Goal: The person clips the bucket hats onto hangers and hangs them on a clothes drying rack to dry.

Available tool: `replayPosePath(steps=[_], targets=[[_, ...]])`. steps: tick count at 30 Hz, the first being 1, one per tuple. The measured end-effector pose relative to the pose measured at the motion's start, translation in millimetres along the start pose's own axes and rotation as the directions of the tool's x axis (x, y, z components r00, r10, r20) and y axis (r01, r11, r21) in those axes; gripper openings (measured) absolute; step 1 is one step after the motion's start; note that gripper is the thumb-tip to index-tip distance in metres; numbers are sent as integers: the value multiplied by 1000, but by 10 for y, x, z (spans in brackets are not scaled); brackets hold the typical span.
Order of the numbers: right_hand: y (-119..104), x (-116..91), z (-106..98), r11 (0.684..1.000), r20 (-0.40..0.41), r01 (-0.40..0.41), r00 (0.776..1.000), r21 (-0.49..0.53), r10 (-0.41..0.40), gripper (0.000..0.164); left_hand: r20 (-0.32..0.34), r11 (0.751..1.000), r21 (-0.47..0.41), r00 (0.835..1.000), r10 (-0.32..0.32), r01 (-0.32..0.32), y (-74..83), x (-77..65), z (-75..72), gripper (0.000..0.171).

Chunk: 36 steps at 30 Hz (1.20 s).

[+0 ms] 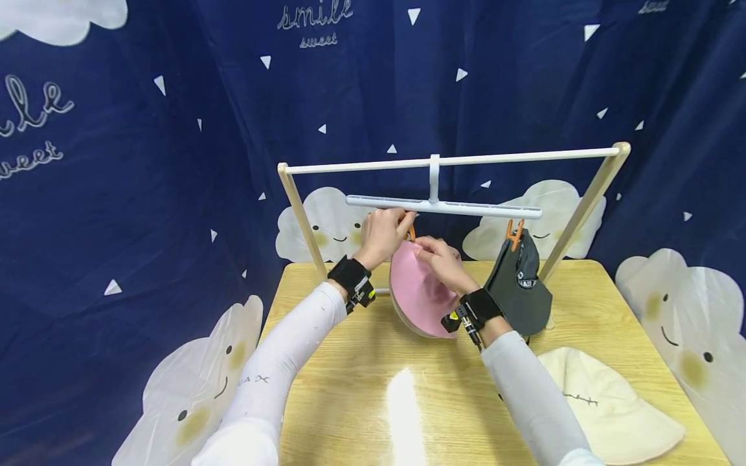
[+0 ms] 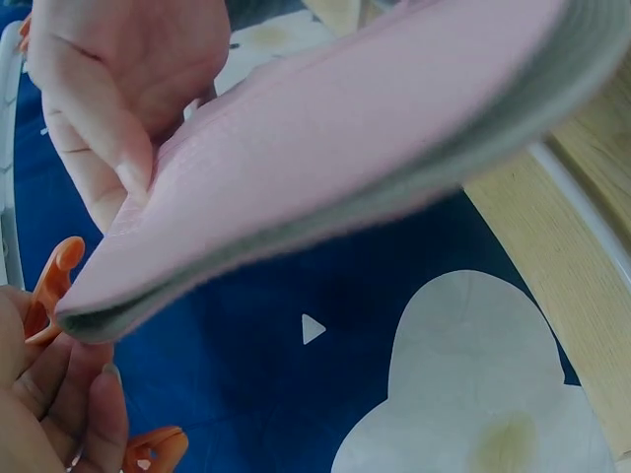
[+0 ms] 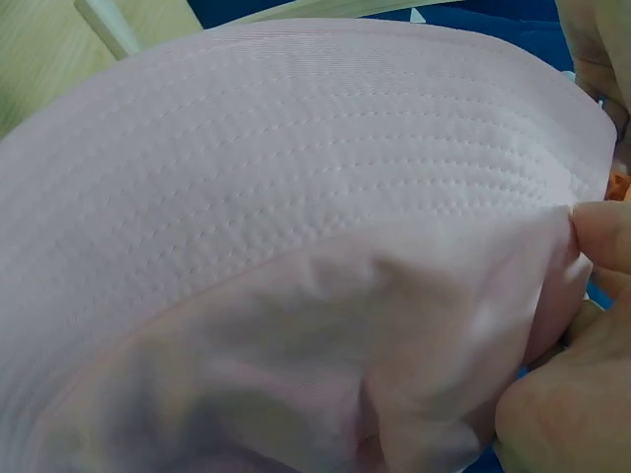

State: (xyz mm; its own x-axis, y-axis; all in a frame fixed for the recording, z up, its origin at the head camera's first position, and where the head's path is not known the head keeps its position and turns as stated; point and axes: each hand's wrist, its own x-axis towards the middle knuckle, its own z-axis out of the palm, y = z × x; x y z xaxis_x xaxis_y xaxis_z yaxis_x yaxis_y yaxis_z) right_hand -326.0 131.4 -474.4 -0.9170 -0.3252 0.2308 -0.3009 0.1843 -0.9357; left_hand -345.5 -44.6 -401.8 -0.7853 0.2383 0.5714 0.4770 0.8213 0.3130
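Below the white hanger [image 1: 484, 209], a pink bucket hat [image 1: 415, 291] with a pale underside hangs between both hands. My left hand [image 1: 381, 234] is at the hat's top edge and pinches an orange clip [image 1: 412, 233] that hangs from the hanger. In the left wrist view, the clip [image 2: 57, 286] stands right at the folded brim's tip, with the left fingers [image 2: 94, 399] around it. My right hand [image 1: 444, 262] pinches the hat near the same corner; its thumb [image 3: 603, 235] presses on the stitched brim in the right wrist view.
A dark grey bucket hat [image 1: 519, 301] hangs from another orange clip [image 1: 515, 235] at the hanger's right end. The hanger hooks over a white rod [image 1: 361, 166] on a wooden frame. A cream bucket hat [image 1: 606, 408] lies at the right of the wooden table [image 1: 344, 388].
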Motion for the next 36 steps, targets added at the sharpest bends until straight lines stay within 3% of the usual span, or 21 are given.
replayPosePath(steps=[9, 18, 23, 29, 36], targets=[[-197, 113, -85, 999, 1, -35, 999, -17, 35, 22, 69, 1000, -31, 998, -4, 7, -2, 0, -35, 47], [-298, 220, -130, 993, 15, -78, 997, 89, 77, 34, 43, 999, -29, 999, 20, -19, -8, 35, -98, 43], [-364, 265, -174, 994, 96, -92, 992, 66, 86, 34, 57, 1000, -18, 998, 15, -14, 16, 16, -114, 46], [-445, 318, -283, 994, 220, -92, 970, -61, 103, 36, 80, 999, 36, 997, -13, 10, 76, -14, -135, 49], [-513, 352, -354, 994, 317, -101, 943, -28, 105, 26, 114, 990, 86, 986, -124, 114, 138, -4, -179, 56]])
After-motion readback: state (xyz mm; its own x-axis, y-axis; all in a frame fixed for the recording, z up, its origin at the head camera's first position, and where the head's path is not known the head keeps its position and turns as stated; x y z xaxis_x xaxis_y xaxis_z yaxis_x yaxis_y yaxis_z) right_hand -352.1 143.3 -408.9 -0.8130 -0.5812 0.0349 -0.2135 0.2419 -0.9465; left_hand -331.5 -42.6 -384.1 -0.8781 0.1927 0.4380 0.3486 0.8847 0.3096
